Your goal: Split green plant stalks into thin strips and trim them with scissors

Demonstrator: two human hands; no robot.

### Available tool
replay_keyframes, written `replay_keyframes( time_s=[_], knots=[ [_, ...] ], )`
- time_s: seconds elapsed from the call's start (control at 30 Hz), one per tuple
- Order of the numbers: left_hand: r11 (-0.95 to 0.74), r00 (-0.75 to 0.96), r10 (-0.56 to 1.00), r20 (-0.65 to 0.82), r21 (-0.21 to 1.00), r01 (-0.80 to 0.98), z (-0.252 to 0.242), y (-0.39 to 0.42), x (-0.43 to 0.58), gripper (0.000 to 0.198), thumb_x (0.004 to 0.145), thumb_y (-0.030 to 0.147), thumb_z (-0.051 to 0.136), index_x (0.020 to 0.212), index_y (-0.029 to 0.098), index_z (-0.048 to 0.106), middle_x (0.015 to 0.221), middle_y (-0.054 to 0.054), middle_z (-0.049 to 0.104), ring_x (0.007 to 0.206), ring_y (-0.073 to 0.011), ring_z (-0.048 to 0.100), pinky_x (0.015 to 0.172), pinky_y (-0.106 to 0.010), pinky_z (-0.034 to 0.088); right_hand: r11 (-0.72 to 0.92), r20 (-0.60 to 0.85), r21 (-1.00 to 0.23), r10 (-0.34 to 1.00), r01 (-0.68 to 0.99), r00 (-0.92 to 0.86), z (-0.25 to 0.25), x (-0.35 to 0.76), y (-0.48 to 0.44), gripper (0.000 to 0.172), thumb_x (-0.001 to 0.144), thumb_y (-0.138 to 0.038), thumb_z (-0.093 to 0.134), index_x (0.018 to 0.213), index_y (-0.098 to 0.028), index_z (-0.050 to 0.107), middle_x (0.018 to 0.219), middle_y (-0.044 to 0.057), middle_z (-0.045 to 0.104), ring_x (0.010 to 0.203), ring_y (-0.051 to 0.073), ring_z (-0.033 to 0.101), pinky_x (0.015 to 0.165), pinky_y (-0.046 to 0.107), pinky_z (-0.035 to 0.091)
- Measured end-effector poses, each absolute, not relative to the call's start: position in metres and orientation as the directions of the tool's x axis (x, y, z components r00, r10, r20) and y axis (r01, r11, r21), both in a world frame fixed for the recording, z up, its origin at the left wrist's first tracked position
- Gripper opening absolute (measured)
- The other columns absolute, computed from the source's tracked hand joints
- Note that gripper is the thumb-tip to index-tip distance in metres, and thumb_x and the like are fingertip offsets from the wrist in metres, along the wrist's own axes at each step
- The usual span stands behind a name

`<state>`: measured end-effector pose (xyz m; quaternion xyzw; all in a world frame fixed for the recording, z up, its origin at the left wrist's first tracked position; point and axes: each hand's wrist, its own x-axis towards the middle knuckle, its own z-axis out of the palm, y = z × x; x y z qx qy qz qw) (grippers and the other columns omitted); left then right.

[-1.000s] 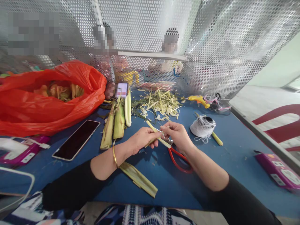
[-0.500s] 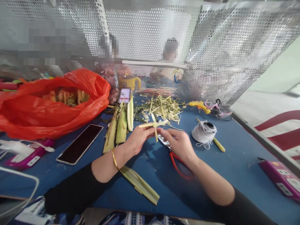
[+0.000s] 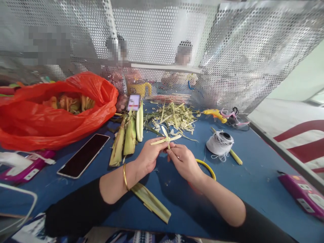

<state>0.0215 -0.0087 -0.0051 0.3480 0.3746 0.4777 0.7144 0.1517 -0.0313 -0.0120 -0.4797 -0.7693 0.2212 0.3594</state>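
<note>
Silvery, perforated screen (image 3: 162, 37) right across the back, folks, and people showing through its holes! Blue worktop (image 3: 255, 182) spread out before it, well covered. Over on the left, a big red plastic bag (image 3: 50, 125) gaping, leafy bits inside. Now the heap of pale plant shavings (image 3: 177, 116), scattered near the screen, and just left of it some upright-lying green husks (image 3: 129, 136). One loose husk strip (image 3: 154, 204) lies at the near side, its upper end tucked under the left wrist.

And the hands, meeting mid-worktop! The left hand (image 3: 149, 153) is pinched narrow on its catch; the right hand (image 3: 186, 162) comes up beside it, fingers bunched at the lower end, though I can't tell from here whether they grip it. Past the right wrist pokes a curved yellow handle (image 3: 212, 169), the rest covered.

Smaller now: dark-screened phone (image 3: 83, 155) lying flat near the bag, then white thread (image 3: 219, 143) wound on its spool, right of the hands. And smallest, the pale strips (image 3: 167, 138), crossed like a star above the left fingertips!
</note>
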Motion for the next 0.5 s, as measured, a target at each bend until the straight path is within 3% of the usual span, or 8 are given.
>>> replay_keyframes(
  time_s=[0.13,0.2,0.3,0.4,0.5],
  knots=[
    [0.321,0.246,0.940,-0.235,0.854,-0.411,-0.003,-0.006,0.020,0.020,0.060,0.023,0.079,0.068,0.014,0.064,0.064,-0.002,0.066,0.053,-0.0121,0.055,0.046,-0.024,0.042,0.403,0.320,-0.760,0.915,0.510,-0.246,-0.014,0.149,-0.033,0.043,0.090,-0.042,0.043,0.055,-0.021,0.056,0.067,0.004,0.062,0.069,0.018,0.056,0.070,0.031,0.041],
    [0.292,0.199,0.954,-0.226,0.858,-0.423,-0.001,-0.002,0.017,0.020,0.062,0.021,0.079,0.073,0.014,0.064,0.068,-0.003,0.070,0.061,-0.0139,0.062,0.055,-0.024,0.048,0.267,0.221,-0.866,0.963,0.422,-0.157,-0.015,0.148,-0.031,0.045,0.088,-0.052,0.045,0.058,-0.021,0.058,0.067,0.004,0.063,0.068,0.018,0.057,0.068,0.030,0.042],
    [0.232,0.155,0.971,-0.182,0.879,-0.418,0.001,0.001,0.015,0.021,0.064,0.020,0.078,0.081,0.015,0.065,0.073,-0.004,0.073,0.076,-0.0166,0.068,0.078,-0.028,0.052,-0.031,-0.029,-0.992,0.999,0.125,0.018,-0.013,0.153,-0.024,0.048,0.073,-0.067,0.059,0.065,-0.020,0.061,0.063,0.002,0.061,0.061,0.016,0.057,0.060,0.028,0.042],
    [0.225,0.253,0.957,-0.142,0.915,-0.336,0.000,-0.002,0.016,0.023,0.065,0.023,0.078,0.084,0.015,0.068,0.073,-0.003,0.073,0.075,-0.0172,0.069,0.082,-0.031,0.052,-0.172,-0.185,-0.965,0.981,-0.197,0.053,-0.006,0.160,-0.016,0.048,0.056,-0.062,0.076,0.070,-0.019,0.060,0.062,-0.002,0.058,0.050,0.010,0.050,0.051,0.024,0.040],
    [0.195,0.331,0.937,-0.110,0.951,-0.238,0.000,-0.008,0.019,0.023,0.064,0.023,0.078,0.084,0.015,0.070,0.078,-0.002,0.074,0.076,-0.0172,0.068,0.079,-0.030,0.052,-0.213,-0.225,-0.919,0.974,-0.333,-0.002,0.000,0.166,-0.013,0.044,0.049,-0.049,0.085,0.067,-0.018,0.060,0.056,-0.005,0.053,0.045,0.006,0.042,0.047,0.022,0.038]
  ],
)
